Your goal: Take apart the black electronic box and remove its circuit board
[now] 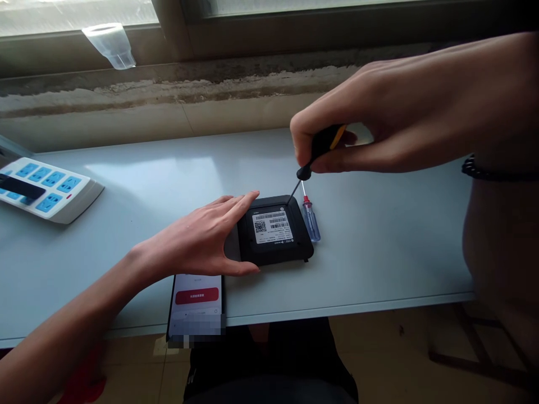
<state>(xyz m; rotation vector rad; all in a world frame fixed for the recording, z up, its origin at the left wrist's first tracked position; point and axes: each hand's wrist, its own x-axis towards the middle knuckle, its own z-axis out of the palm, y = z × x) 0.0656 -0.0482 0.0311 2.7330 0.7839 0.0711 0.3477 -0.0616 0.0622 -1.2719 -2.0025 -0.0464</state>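
The left hand is lying flat on the left side of the black box, fingers stretched out and held together along its far-left edge, thumb reaching along its near edge, so the hand is pressing down rather than gripping. The box is sitting on the white table, underside up, with a white barcode label showing in its middle.

Above the box's far right corner, the right hand is clamping its fingers and thumb around the black-and-yellow handle of a screwdriver. The thin shaft is slanting down to that corner (whether the tip is sitting in a screw is too small to tell). A dark bracelet is circling the right wrist.

Just right of the box, a small screwdriver with a clear blue handle is lying along its side. Nearer than the box and to its left, a phone is lying at the table's edge, screen lit. Well to the left of the box, a power strip with blue sockets is resting.
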